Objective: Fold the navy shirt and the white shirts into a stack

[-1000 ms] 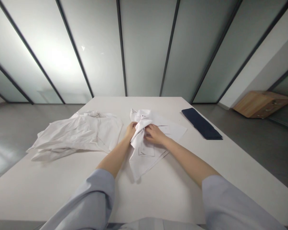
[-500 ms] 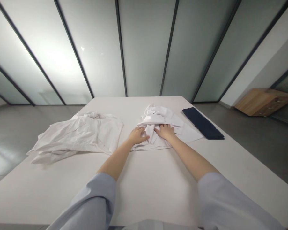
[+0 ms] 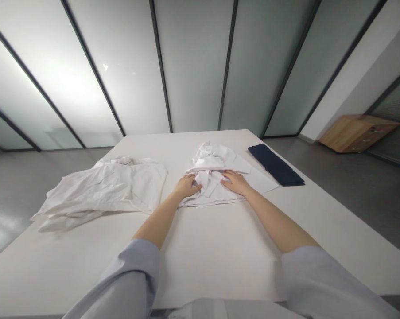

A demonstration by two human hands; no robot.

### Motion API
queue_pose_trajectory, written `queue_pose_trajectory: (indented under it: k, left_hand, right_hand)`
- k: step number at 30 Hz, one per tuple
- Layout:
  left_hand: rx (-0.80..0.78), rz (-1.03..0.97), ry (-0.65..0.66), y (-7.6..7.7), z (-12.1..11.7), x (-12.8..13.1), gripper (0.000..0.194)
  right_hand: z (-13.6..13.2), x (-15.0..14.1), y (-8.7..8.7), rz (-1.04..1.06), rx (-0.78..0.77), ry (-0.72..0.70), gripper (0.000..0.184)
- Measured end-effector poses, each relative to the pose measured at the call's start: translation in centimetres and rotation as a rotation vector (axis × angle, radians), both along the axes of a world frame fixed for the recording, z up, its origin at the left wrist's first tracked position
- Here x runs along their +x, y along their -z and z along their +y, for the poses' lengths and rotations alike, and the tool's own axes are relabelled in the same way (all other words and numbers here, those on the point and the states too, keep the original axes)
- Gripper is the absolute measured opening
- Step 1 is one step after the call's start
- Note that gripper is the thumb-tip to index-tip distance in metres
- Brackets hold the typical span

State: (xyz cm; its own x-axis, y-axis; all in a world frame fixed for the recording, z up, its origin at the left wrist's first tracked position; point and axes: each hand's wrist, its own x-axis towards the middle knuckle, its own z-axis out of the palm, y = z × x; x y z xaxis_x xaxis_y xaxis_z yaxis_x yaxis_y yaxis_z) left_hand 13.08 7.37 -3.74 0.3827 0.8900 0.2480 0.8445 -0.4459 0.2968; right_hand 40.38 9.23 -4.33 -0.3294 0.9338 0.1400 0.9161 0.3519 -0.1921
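A crumpled white shirt [image 3: 216, 156] lies in the middle of the table, its upper part bunched up and its near hem spread towards me. My left hand [image 3: 186, 186] rests on the shirt's left side, thumb stretched away from the fingers. On the right, my right hand [image 3: 235, 182] lies over the cloth with its fingers spread. The fingertips of both hands reach to the edge of a fold and are partly hidden there. Between the hands the fabric is wrinkled.
Another rumpled white garment [image 3: 103, 188] lies to the left on the white table [image 3: 219, 248]. A folded dark navy cloth [image 3: 275, 165] sits near the right edge. Frosted glass panels [image 3: 196, 66] stand behind, and a wooden cabinet [image 3: 355, 133] is on the floor at right.
My right hand has moved slightly right, away from my left hand, and more cloth shows between them. The whole view has shifted a little.
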Motion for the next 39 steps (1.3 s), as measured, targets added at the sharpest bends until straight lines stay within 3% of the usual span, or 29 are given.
queue_pose_trajectory:
  k: [14, 39]
  left_hand:
    - [0.017, 0.005, -0.009, 0.2, 0.1, 0.0, 0.038]
    - [0.052, 0.023, 0.008, 0.6, 0.3, -0.1, 0.038]
  right_hand:
    - [0.7, 1.0, 1.2, 0.105, 0.05, -0.039, 0.045]
    - [0.6, 1.1, 1.0, 0.091, 0.037, -0.023, 0.045]
